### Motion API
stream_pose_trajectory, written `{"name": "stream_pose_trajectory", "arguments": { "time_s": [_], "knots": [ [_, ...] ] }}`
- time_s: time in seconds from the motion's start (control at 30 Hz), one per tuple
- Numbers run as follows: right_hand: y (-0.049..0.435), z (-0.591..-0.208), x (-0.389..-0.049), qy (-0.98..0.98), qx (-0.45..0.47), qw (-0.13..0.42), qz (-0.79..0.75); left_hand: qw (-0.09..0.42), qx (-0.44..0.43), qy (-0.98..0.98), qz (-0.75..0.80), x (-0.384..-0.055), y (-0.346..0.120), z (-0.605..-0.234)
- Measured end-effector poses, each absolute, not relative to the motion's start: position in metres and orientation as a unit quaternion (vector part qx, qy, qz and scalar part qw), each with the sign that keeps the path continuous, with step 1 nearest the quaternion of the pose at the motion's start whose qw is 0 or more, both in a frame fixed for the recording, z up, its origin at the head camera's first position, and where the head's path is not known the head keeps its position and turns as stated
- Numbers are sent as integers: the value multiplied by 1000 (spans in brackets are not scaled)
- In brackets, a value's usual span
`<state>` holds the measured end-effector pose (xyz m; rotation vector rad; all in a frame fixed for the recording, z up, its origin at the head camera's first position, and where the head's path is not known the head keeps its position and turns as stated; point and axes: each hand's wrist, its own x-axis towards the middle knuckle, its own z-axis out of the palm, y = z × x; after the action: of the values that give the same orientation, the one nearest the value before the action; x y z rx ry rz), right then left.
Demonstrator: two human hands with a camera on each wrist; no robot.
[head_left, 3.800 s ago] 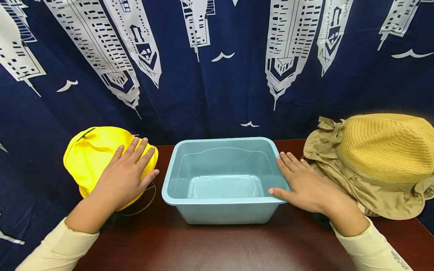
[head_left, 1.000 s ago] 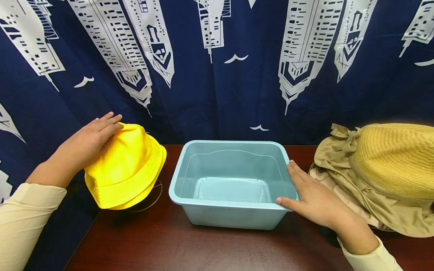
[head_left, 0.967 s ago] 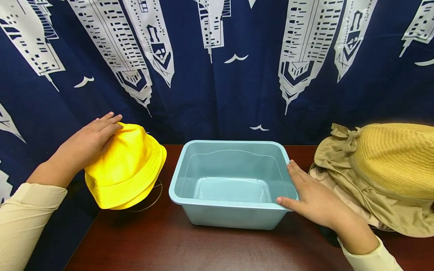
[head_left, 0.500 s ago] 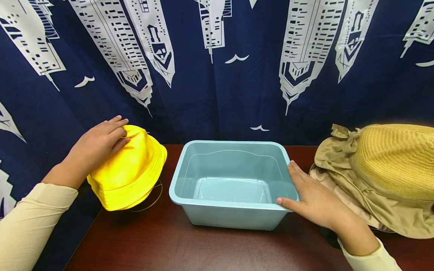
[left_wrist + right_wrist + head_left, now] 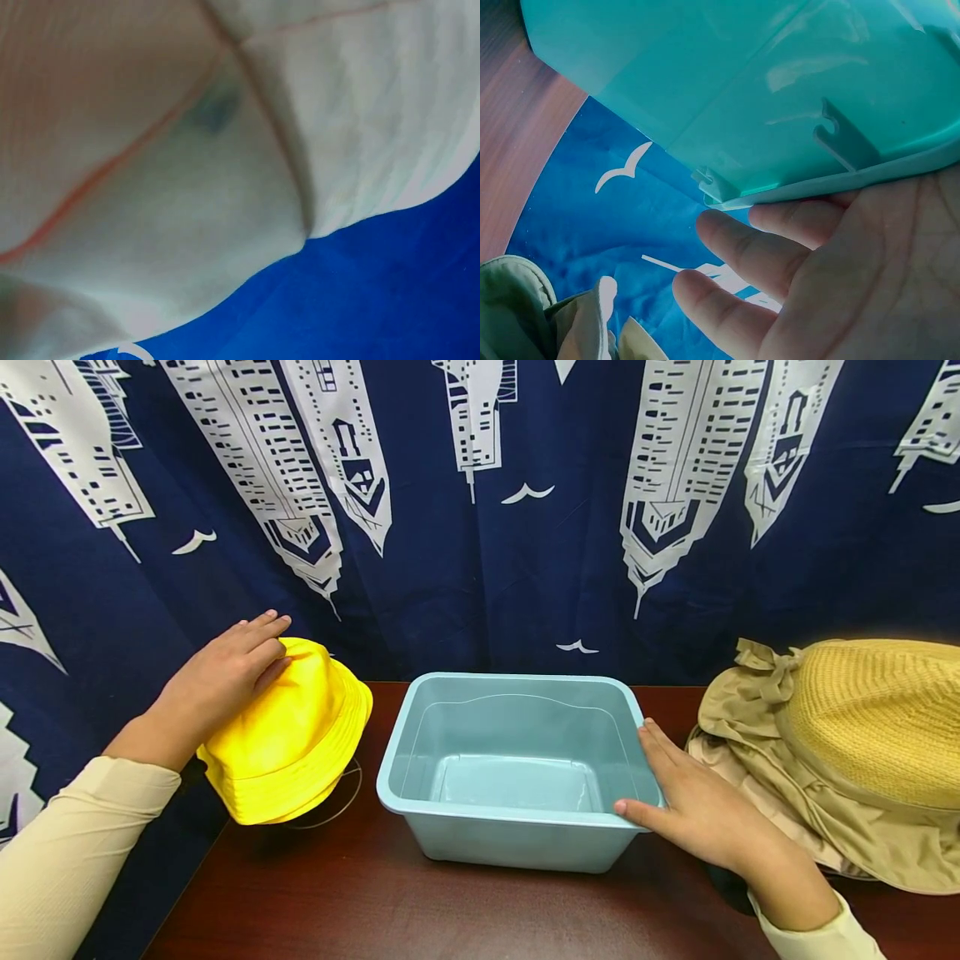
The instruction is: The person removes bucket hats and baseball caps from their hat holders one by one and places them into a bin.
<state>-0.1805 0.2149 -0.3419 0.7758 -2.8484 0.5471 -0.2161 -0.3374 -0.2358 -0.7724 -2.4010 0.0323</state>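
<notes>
The yellow hat [image 5: 300, 735] is touched by the left hand [image 5: 225, 672], whether gripped cannot be told; the blue basin [image 5: 517, 845] is touched by the right hand [image 5: 701, 810], fingers [image 5: 757, 256] straight.

Tan hat [image 5: 881, 727] cut off R; yellow hat [image 5: 296, 739] pt. hidden by L grip [image 5: 221, 670]; L-wrist cam blurry.

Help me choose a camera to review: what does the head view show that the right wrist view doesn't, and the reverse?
Only the head view shows the yellow hat, the left hand touching it, and the inside of the tub. Only the right wrist view shows hook-shaped tabs on the tub's outside and the palm of the right hand. Both show the tub, the right hand at its rim, table and printed cloth.
</notes>
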Motion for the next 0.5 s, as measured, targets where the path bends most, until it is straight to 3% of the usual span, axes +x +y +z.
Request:
{"name": "stream_pose_trajectory", "arguments": {
  "time_s": [0.5],
  "knots": [
    [215, -344, -181, -947, 255, 73, 181, 319, -341, -884, 20, -218, -328, -199]
  ]
}}
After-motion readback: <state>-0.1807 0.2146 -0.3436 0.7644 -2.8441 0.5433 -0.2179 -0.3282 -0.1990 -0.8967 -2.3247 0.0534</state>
